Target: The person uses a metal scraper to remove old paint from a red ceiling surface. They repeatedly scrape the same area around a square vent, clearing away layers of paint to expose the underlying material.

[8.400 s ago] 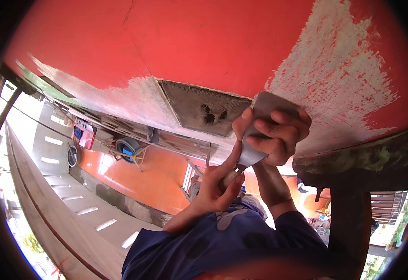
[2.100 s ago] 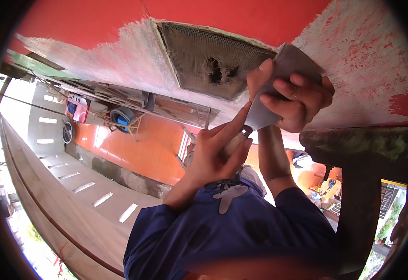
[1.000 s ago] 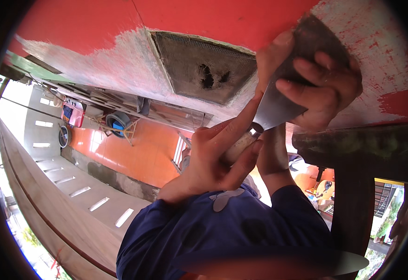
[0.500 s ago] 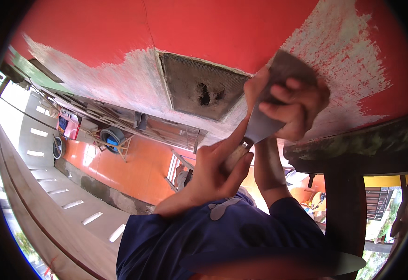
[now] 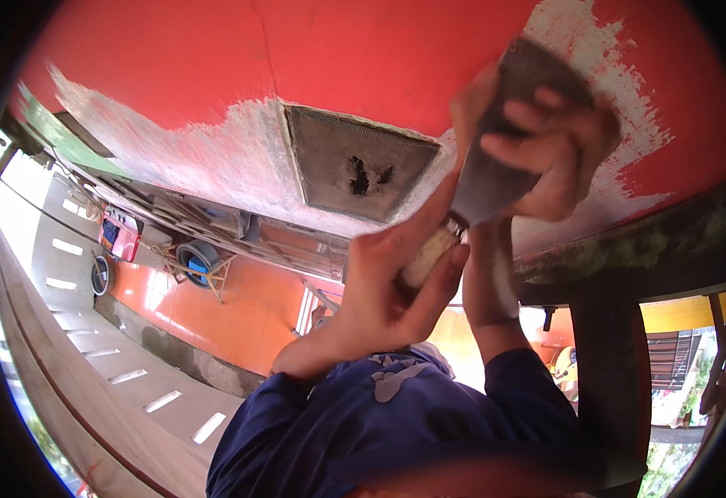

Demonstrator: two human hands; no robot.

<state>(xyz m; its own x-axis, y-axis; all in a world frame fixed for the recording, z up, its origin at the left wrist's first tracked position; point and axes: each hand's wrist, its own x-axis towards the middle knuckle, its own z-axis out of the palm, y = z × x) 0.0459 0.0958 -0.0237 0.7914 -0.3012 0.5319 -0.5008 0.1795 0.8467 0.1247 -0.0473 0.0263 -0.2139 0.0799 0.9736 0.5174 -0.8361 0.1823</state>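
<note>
Red ceiling (image 5: 363,75), grey scraper blade (image 5: 496,166)

The scraper (image 5: 496,158) lies against the wall (image 5: 363,58), right of the mesh vent (image 5: 355,166); the left hand (image 5: 388,290) sits below it, the right hand (image 5: 545,141) seemingly over its blade

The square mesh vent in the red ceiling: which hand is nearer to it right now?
Right. The right hand presses the scraper blade against the ceiling just right of the mesh vent. The left hand grips the handle below, farther from it.
</note>
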